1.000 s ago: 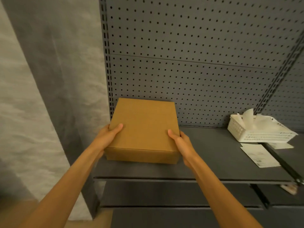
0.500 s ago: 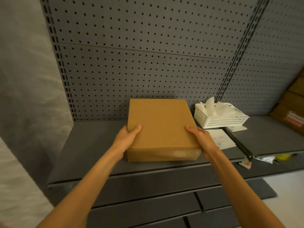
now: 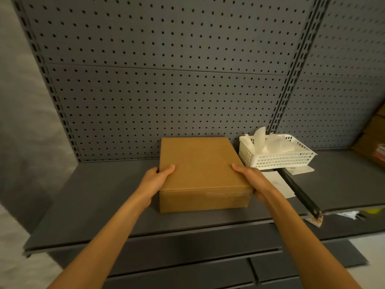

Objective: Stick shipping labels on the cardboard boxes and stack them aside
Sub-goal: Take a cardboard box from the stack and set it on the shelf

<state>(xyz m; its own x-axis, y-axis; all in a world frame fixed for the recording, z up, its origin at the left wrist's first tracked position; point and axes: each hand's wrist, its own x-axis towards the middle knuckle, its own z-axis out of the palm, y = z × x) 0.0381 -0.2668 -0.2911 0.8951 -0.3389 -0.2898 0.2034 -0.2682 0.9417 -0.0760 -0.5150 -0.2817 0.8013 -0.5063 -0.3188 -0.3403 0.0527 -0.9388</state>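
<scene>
Hands, left (image 3: 155, 180) and right (image 3: 253, 180), each hold a grip clamped on opposite sides of the cardboard box (image 3: 201, 170) at frame centre on the shelf (image 3: 100, 205); best set it square, bare top up, before labelling.

the fingers of the left hand (image 3: 155, 178) and right hand (image 3: 253, 180) wrap out of sight behind the sides of the box (image 3: 201, 165). right of the right hand, its wrist covers part of a label (image 3: 279, 182), whose print is too small to read. farther right, more boxes (image 3: 373, 151) are cut off by the edge. the shelf (image 3: 93, 197) blurs left of the left hand.
</scene>
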